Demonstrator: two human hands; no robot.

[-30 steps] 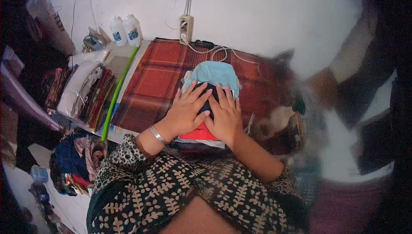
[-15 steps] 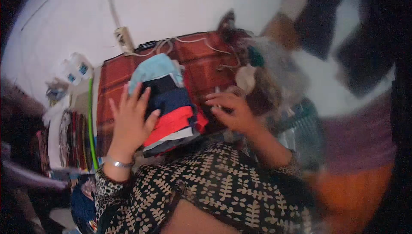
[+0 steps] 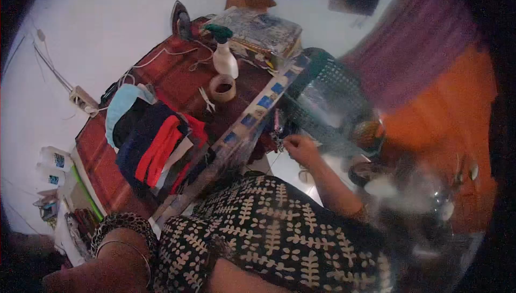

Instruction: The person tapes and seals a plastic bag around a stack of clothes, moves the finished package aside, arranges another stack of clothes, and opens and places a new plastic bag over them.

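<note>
My right hand [image 3: 301, 150] is beside the table's near edge, fingers drawn together by a small pinkish, dark hanging item [image 3: 278, 123]; what they hold is too small to make out. At the lower left my left hand [image 3: 80, 277] is dark and blurred, its fingers not showing. A stack of folded clothes [image 3: 156, 142], light blue, black, navy and red, lies on the red-covered table [image 3: 102, 158], apart from both hands. Close to it are small scissors [image 3: 206, 100], a roll of tape [image 3: 222, 87] and a white spray bottle [image 3: 224, 62] with a green head.
An iron [image 3: 181, 21] stands at the table's far corner beside a patterned box [image 3: 263, 29]. Right of the table is a teal plastic basket [image 3: 322, 80]. A power strip [image 3: 83, 101] with cords lies by the wall. White bottles [image 3: 51, 164] stand at left.
The view has swung to the right. My left hand has left the clothes stack and dropped to the lower left; my right hand has moved off the table to beside its edge.
</note>
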